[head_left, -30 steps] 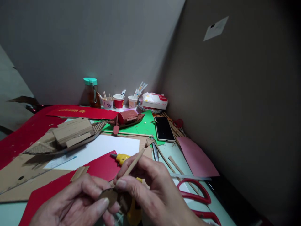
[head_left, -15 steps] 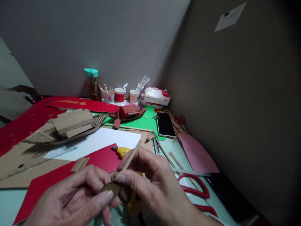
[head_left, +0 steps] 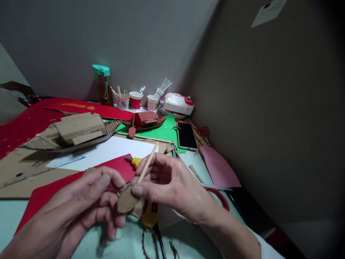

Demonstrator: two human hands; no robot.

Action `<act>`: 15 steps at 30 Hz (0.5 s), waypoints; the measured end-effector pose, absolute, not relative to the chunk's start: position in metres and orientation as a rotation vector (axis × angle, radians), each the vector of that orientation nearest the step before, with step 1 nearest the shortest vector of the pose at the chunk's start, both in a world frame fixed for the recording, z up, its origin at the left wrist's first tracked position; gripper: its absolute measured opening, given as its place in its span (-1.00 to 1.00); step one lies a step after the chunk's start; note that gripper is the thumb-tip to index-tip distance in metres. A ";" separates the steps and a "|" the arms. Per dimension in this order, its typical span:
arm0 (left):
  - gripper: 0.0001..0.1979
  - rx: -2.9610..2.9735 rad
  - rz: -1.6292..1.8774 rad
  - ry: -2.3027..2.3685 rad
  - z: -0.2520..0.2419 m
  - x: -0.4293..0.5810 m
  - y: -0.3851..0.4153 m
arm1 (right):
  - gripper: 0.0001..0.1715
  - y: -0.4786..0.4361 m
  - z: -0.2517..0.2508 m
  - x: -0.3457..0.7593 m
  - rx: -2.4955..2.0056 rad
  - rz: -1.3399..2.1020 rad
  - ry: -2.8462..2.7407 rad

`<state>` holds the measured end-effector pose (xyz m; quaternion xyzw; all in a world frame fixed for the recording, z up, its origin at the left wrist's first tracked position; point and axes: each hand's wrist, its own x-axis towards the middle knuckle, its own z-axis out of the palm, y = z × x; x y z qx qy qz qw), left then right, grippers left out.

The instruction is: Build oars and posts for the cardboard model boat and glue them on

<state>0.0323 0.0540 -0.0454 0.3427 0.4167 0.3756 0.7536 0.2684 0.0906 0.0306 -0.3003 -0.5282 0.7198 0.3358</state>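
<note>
My right hand [head_left: 169, 183] pinches a small cardboard paddle [head_left: 127, 201]: a thin wooden stick [head_left: 147, 163] with a rounded brown cardboard blade at its lower end. My left hand [head_left: 81, 207] sits just left of the blade with its fingers curled, thumb and fingertips close to the blade's edge. Whether the left fingers grip the blade is unclear. Under both hands lies a yellow glue gun [head_left: 149, 217].
A brown cardboard boat [head_left: 72, 133] rests at left, a red model boat [head_left: 144, 120] on green paper behind. A phone [head_left: 187, 136], red scissors [head_left: 219, 196], red card [head_left: 67, 187], white sheet [head_left: 107, 153], cups and a bottle [head_left: 101, 84] fill the back.
The view has tilted down and the hands sit higher in frame. My left hand has drawn slightly away from the blade, its fingers looser. The stick now points more upright.
</note>
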 end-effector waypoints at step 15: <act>-0.68 0.987 0.979 0.979 -0.030 0.060 0.045 | -0.61 0.090 0.028 0.269 -0.672 1.838 -1.344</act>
